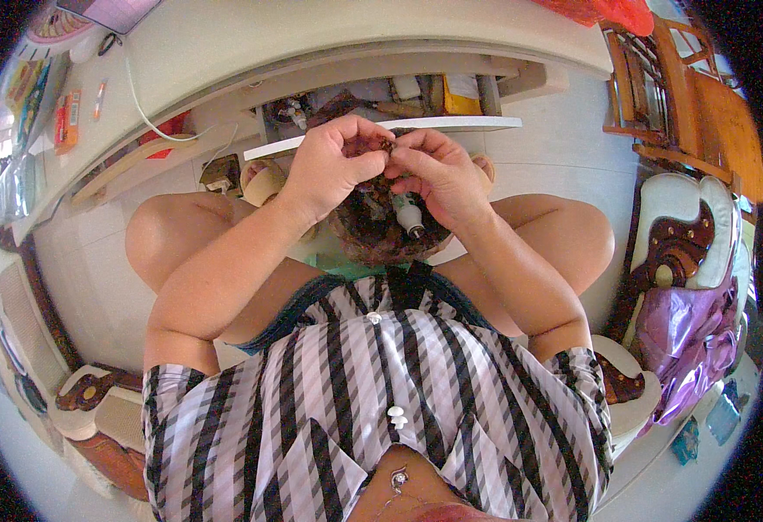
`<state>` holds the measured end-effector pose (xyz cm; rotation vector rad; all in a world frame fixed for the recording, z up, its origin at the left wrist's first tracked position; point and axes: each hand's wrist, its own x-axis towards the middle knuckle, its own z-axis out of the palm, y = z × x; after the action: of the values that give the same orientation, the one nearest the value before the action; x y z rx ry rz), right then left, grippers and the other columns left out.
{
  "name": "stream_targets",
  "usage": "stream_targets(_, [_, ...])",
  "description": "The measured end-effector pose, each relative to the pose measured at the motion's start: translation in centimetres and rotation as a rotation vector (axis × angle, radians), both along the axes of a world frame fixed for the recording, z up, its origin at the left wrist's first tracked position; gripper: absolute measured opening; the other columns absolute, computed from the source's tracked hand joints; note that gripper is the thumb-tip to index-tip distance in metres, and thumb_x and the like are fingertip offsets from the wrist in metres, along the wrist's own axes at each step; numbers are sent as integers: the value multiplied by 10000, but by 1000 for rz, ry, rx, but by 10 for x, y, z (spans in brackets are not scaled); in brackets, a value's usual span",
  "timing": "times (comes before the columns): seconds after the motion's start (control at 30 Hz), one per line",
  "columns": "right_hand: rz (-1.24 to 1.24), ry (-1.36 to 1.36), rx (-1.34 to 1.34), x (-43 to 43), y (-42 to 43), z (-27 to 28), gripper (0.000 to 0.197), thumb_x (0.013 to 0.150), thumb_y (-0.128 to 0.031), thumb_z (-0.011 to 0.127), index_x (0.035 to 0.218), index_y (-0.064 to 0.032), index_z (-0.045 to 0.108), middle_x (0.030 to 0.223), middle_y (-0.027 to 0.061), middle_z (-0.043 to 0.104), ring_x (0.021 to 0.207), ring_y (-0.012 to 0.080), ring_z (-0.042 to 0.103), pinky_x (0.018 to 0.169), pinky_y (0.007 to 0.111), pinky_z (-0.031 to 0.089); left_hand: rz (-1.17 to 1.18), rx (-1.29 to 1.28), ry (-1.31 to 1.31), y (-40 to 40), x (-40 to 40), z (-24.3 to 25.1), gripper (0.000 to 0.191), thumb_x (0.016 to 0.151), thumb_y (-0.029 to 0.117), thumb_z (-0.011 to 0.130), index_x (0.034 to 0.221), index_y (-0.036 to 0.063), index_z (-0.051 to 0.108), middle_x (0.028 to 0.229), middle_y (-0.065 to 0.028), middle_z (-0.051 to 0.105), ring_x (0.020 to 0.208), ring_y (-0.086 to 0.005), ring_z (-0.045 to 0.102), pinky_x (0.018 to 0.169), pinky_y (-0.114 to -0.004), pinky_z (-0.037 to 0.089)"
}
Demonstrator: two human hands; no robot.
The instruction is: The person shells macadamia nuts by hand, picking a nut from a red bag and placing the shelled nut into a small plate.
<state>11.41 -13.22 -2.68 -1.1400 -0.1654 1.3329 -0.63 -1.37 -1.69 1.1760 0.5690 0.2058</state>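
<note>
My left hand [339, 163] and my right hand [437, 169] meet in front of me, above my lap. Between their pinched fingertips is a small dark brown piece [386, 145], too small and shaded to name. Below the hands, between my knees, lies a dark brown, tangled mass [381, 241], perhaps hair or fibre; its kind cannot be told. On it rests a white bottle with a narrow dark tip [409, 215], partly under my right hand. Something green and see-through shows beneath the mass, near my shorts.
An open drawer [381, 130] beyond my hands holds assorted items and a yellow packet [461, 94]. Above it runs a cream table [355, 26] with a white cable [134, 98]. Wooden chairs [675, 85] stand at the right, near a sofa armrest [675, 228] and purple cloth [688, 339].
</note>
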Motion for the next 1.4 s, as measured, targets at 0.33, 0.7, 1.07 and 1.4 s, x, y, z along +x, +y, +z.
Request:
stream_targets(0.33, [11, 172, 13, 3, 1, 2, 110, 799, -126, 594, 860, -47, 548, 781, 59, 606, 672, 138, 587, 556, 256, 504, 44, -195, -58, 1, -2, -1, 167, 765, 0, 576, 932, -10, 574, 858, -56, 597, 767, -111, 557, 721, -238, 463])
stream_targets(0.7, [28, 72, 55, -1, 0, -1, 107, 801, -113, 597, 875, -48, 556, 797, 54, 610, 701, 130, 593, 562, 245, 500, 47, -153, -72, 2, -4, -10, 146, 766, 4, 581, 910, 27, 585, 848, -36, 597, 769, -114, 560, 739, -249, 459])
stream_targets(1.07, [7, 185, 50, 0, 0, 1, 111, 799, -96, 588, 887, -36, 556, 812, 70, 613, 693, 147, 599, 565, 247, 505, 40, -145, -57, 3, -4, -5, 163, 748, -5, 597, 907, 27, 589, 865, -39, 604, 786, -118, 562, 746, -252, 456])
stream_targets(1.4, [17, -461, -26, 2, 2, 13, 182, 779, -92, 609, 935, -3, 581, 789, 47, 611, 691, 95, 566, 594, 223, 474, -17, 143, -60, 4, -2, 0, 181, 747, 29, 622, 924, 34, 585, 846, -7, 595, 779, -76, 545, 709, -213, 444])
